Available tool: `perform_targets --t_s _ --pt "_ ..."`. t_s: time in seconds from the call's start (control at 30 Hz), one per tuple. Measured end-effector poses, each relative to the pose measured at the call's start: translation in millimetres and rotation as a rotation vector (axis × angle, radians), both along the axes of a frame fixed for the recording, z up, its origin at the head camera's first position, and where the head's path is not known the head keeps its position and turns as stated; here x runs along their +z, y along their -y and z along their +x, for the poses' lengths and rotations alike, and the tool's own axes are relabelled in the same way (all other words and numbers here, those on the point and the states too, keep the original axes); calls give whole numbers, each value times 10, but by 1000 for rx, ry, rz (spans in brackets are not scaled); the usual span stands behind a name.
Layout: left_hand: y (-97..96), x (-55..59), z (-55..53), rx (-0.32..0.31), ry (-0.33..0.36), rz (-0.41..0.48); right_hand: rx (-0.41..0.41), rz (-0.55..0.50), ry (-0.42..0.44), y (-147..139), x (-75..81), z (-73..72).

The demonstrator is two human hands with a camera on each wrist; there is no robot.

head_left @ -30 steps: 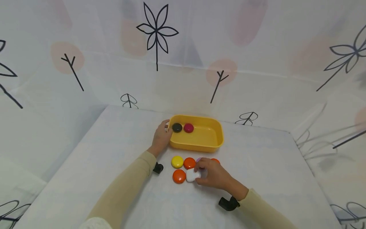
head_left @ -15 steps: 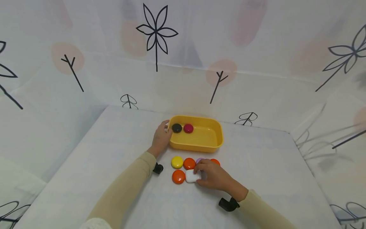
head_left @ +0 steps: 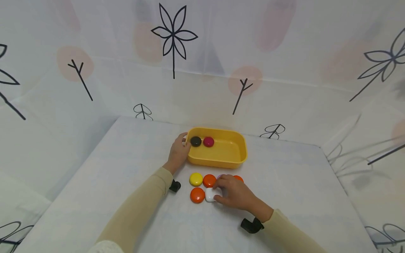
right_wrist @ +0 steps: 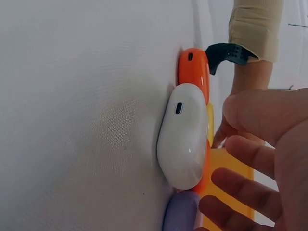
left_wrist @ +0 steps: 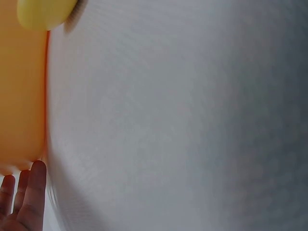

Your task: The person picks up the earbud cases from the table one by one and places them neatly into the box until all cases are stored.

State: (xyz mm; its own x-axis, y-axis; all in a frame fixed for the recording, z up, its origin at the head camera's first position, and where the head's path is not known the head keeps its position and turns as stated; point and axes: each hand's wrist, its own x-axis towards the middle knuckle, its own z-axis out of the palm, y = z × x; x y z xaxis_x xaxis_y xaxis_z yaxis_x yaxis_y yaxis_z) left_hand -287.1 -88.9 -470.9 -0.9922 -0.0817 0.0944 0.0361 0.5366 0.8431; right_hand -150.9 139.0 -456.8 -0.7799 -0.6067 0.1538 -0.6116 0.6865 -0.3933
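My left hand (head_left: 178, 153) holds the left end of the yellow tray (head_left: 218, 162), thumb at the rim; in the left wrist view its straight fingers (left_wrist: 34, 192) meet the tray's end wall. A black disc (head_left: 196, 141) and a dark red disc (head_left: 208, 142) lie inside the tray. My right hand (head_left: 238, 194) hovers at a white rounded case (head_left: 210, 194). The right wrist view shows relaxed fingers (right_wrist: 250, 153) apart from it, and a small slot in its side. Beside it sit orange discs (head_left: 197, 195), a yellow disc (head_left: 196, 179) and a lilac piece (right_wrist: 182, 211), partly hidden by my hand.
A white cloth (head_left: 294, 196) covers the table. Behind the tray rises a fabric backdrop (head_left: 205, 98) printed with plants. Another orange disc (head_left: 238, 178) shows just past my right hand. Black wrist cameras (head_left: 252, 225) hang at both cuffs.
My right thumb and fingers shift slightly around the white case. The case and the orange disc beside it sit slightly further left than a second ago. The left hand and tray stay put.
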Motion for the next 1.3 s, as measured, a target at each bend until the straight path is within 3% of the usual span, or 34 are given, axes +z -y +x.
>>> perform_targets --t_s 0.3,0.63,1.0,1.2,1.3 --pt "-2 -4 -4 -1 2 5 -75 -117 -4 13 89 8" --pt "-1 4 -1 -3 1 -1 -132 -274 -8 35 267 -156" --pt "2 -23 -23 -7 -8 1 -134 -324 20 83 372 -287" --pt "-3 -27 -31 -6 -4 -2 -147 -397 103 119 438 -347" --pt "-2 -17 -27 -7 -1 0 -134 -413 100 132 479 -389"
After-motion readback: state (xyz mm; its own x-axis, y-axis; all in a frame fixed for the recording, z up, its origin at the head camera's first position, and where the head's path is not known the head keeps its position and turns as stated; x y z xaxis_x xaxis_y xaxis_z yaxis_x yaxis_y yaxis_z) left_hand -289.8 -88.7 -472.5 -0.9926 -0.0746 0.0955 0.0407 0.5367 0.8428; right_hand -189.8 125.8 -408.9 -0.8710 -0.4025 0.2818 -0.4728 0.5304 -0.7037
